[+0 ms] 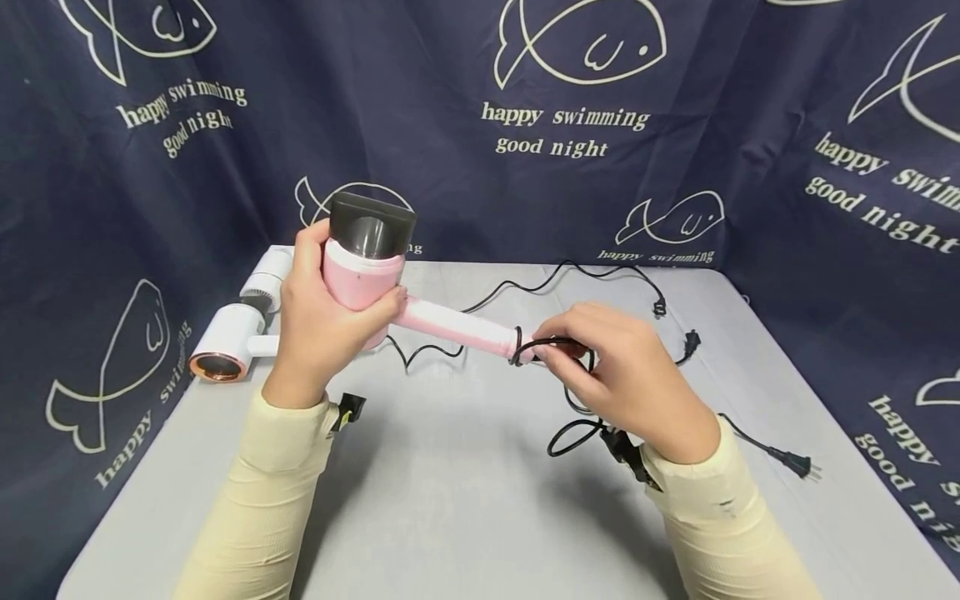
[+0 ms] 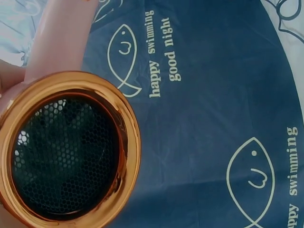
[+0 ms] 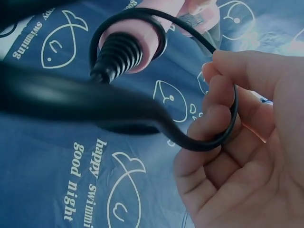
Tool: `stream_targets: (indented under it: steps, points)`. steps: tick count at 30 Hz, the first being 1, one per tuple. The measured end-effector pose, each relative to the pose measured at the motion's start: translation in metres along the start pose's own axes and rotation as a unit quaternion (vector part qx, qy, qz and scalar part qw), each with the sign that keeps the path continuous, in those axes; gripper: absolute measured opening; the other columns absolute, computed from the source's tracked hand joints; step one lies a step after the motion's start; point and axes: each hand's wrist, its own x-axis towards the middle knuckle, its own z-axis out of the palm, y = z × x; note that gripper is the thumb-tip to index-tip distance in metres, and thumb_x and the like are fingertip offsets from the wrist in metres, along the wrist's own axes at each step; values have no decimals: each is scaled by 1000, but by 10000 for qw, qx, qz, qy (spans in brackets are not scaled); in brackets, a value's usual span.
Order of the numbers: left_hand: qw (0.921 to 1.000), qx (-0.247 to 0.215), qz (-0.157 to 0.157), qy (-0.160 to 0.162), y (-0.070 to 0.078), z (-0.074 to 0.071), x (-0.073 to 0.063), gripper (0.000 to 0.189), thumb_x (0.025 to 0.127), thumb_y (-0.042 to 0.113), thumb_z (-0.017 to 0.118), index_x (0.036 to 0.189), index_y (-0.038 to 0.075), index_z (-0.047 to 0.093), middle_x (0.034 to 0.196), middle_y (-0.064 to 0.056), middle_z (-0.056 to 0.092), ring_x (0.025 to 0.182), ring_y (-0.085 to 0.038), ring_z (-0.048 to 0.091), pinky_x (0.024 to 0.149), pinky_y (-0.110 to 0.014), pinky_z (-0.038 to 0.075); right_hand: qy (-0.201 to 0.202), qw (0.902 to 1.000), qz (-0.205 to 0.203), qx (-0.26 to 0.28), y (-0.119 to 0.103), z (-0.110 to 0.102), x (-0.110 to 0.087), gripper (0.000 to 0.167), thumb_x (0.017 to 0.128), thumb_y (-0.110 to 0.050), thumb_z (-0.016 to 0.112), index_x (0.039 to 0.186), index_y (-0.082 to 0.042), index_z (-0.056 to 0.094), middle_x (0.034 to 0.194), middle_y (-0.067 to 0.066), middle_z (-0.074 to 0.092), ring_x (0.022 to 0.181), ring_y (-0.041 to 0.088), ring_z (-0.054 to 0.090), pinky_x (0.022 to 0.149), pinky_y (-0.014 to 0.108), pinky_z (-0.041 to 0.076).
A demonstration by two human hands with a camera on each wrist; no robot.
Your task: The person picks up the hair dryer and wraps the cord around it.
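My left hand (image 1: 318, 312) grips a pink hair dryer (image 1: 360, 279) round its body, above the table. A black nozzle (image 1: 371, 227) tops the dryer, and its handle (image 1: 461, 327) points right. In the left wrist view its copper-rimmed mesh grille (image 2: 66, 156) faces the camera. The black power cord (image 3: 209, 142) makes a loop around the handle's end, beside the ribbed strain relief (image 3: 121, 52). My right hand (image 1: 611, 367) pinches this cord between thumb and fingers, close to the handle's end; more cord hangs in loops below the hand.
Two white hair dryers, one nearer (image 1: 228, 337) and one farther (image 1: 268, 271), lie at the table's left edge. Black cords with plugs (image 1: 795, 462) spread over the right side of the grey table (image 1: 450, 500). A dark fish-print curtain (image 1: 450, 100) surrounds it.
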Motion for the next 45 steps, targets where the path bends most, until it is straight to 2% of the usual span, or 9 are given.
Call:
stream_targets:
  steps: [12, 25, 30, 35, 40, 45]
  points:
    - [9983, -58, 539, -200, 0, -3, -2, 81, 67, 13, 89, 140, 16, 53, 117, 3, 66, 96, -12, 60, 83, -26, 47, 76, 9999, 53, 42, 2, -3, -1, 19, 85, -7, 81, 101, -15, 78, 89, -8, 64, 83, 7, 62, 72, 15, 47]
    - [9964, -283, 678, -416, -5, -3, -4, 85, 65, 12, 93, 142, 16, 56, 117, 1, 67, 99, -13, 60, 86, -26, 46, -137, 9994, -103, 287, 4, -5, -4, 25, 83, -5, 84, 104, -17, 77, 93, -10, 65, 83, 3, 59, 70, 15, 45]
    - [9948, -565, 697, -486, -5, -4, -3, 90, 62, 8, 95, 143, 13, 56, 120, -3, 68, 101, -13, 60, 90, -25, 47, -294, 9979, -298, 495, 7, -6, -2, 27, 87, -1, 78, 109, -16, 76, 97, -8, 66, 86, 5, 57, 76, 15, 45]
    - [9917, -830, 817, -537, -4, -4, 0, 88, 62, 6, 95, 142, 13, 58, 118, -3, 69, 102, -14, 62, 92, -25, 48, -392, 9968, -407, 570, 9, -7, 1, 31, 87, 4, 75, 114, -13, 77, 97, -8, 66, 84, 4, 55, 74, 14, 43]
    - [9884, -1067, 844, -671, -2, -3, 1, 86, 64, 4, 93, 142, 13, 58, 119, -3, 68, 102, -17, 62, 90, -27, 50, -468, 9967, -306, 597, 11, -9, 1, 32, 89, 3, 73, 116, -15, 76, 99, -9, 67, 84, 3, 56, 74, 14, 45]
    - [9864, -1194, 892, -699, -1, -4, 4, 85, 66, 3, 92, 142, 13, 57, 121, -3, 67, 104, -19, 62, 91, -28, 50, -647, 9957, 71, 664, 14, -11, 0, 29, 96, -3, 68, 118, -20, 75, 102, -9, 69, 86, 2, 58, 76, 15, 46]
